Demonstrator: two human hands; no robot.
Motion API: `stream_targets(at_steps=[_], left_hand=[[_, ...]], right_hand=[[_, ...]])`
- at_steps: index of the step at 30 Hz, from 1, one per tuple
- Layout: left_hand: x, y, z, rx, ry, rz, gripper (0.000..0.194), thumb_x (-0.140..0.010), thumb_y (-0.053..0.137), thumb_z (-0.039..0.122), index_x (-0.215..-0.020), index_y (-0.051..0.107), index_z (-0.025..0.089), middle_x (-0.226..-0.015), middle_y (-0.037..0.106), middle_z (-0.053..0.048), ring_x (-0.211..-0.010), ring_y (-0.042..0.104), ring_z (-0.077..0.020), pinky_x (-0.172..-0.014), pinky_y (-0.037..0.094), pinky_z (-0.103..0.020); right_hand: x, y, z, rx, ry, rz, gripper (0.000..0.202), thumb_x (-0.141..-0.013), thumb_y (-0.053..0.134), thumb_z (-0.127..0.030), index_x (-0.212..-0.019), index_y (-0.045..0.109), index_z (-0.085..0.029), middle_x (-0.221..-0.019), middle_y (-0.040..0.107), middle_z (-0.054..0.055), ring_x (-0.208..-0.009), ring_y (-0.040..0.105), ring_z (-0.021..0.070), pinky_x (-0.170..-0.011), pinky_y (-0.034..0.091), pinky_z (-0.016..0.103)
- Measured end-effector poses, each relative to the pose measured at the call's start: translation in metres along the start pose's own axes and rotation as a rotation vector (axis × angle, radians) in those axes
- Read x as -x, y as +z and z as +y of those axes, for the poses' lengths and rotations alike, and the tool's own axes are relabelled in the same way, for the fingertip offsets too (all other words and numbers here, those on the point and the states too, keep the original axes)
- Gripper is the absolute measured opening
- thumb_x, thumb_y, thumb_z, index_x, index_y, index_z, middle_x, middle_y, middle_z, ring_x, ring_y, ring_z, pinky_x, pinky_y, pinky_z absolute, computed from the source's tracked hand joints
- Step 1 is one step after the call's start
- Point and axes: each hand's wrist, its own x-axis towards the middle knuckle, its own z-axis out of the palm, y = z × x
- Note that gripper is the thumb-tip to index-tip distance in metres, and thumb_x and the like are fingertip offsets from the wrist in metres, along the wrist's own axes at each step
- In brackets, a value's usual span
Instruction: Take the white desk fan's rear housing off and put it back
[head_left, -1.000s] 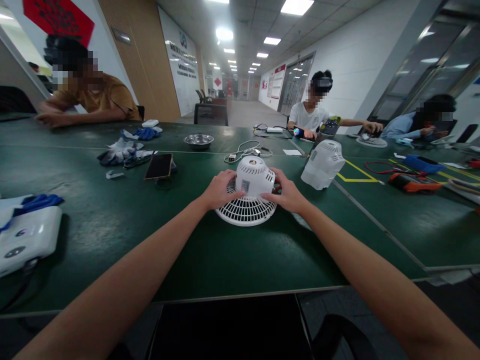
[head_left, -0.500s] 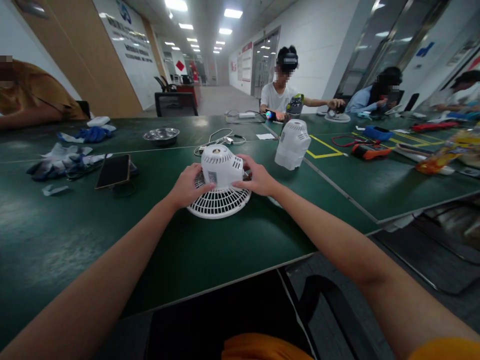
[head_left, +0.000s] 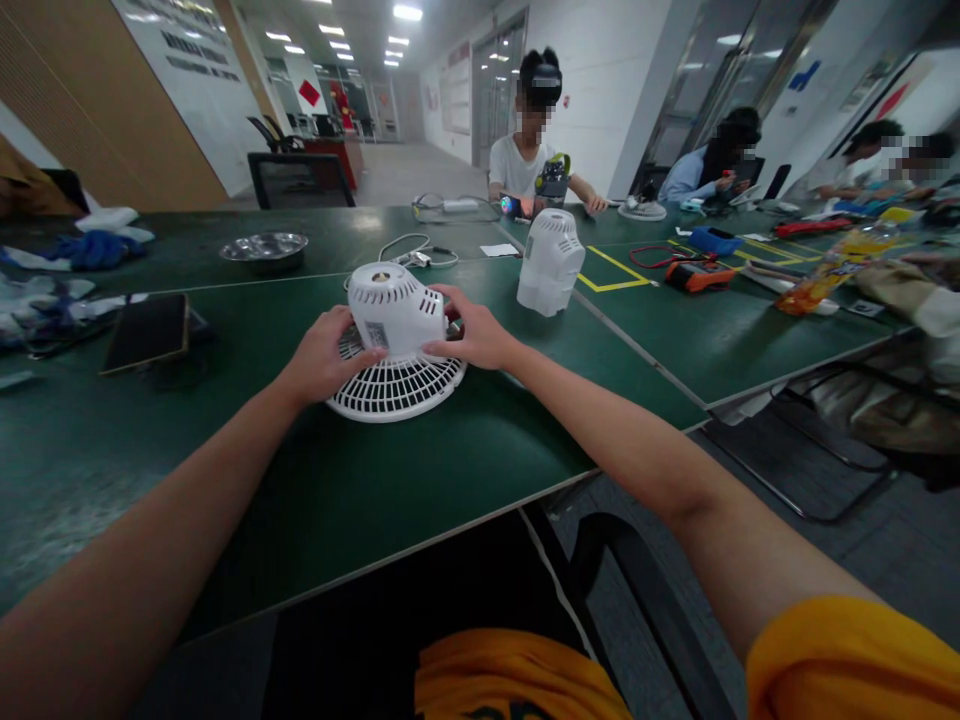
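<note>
Well inside the table edge [head_left: 450,533], both hands [head_left: 319,358] [head_left: 480,335] hold the white fan [head_left: 397,318].

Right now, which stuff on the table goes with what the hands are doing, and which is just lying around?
Goes with it:
white fan body, with left hand and right hand on it
round grille underneath
maybe the loose white cover, untouched

Seems just lying around:
metal bowl
dark flat device
orange meter
drink bottle
</note>
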Motion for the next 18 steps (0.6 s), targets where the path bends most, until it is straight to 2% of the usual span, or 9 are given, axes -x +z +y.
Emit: stream_targets(at_steps=[4,10,14,18], left_hand=[[0.001,-0.001,0.003,-0.002,-0.014,-0.012,0.06,-0.087,0.056,0.061,-0.127,0.054,0.016,-0.131,0.059,-0.011,-0.116,0.053,-0.029,-0.106,0.043,-0.049],[-0.001,0.001,0.001,0.02,-0.003,0.01,0.06,-0.086,0.059,0.057,-0.128,0.056,0.015,-0.129,0.059,-0.014,-0.115,0.055,-0.0317,-0.102,0.045,-0.051],[-0.003,0.002,-0.004,0.044,-0.004,0.033,0.059,-0.081,0.062,0.061,-0.126,0.06,0.022,-0.125,0.062,-0.013,-0.116,0.057,-0.0361,-0.1,0.046,-0.054],[-0.003,0.003,-0.008,0.063,0.03,0.032,0.063,-0.082,0.062,0.061,-0.13,0.058,0.019,-0.129,0.061,-0.014,-0.118,0.057,-0.0351,-0.101,0.046,-0.055]], right_hand=[[0.0,0.0,0.001,-0.003,-0.006,0.006,0.089,-0.078,0.074,-0.055,-0.15,0.032,-0.023,-0.127,0.064,0.011,-0.108,0.063,0.0273,-0.086,0.056,0.04],[0.0,-0.001,0.0,0.015,0.008,-0.013,0.09,-0.078,0.073,-0.055,-0.151,0.03,-0.025,-0.125,0.065,0.01,-0.108,0.063,0.0273,-0.086,0.056,0.042],[0.0,-0.002,-0.004,-0.008,0.002,0.008,0.088,-0.077,0.075,-0.053,-0.149,0.033,-0.024,-0.123,0.066,0.011,-0.106,0.064,0.028,-0.085,0.057,0.043],[0.0,-0.002,-0.005,-0.005,0.004,0.025,0.085,-0.077,0.077,-0.051,-0.147,0.037,-0.024,-0.121,0.067,0.011,-0.101,0.066,0.0275,-0.083,0.058,0.044]])
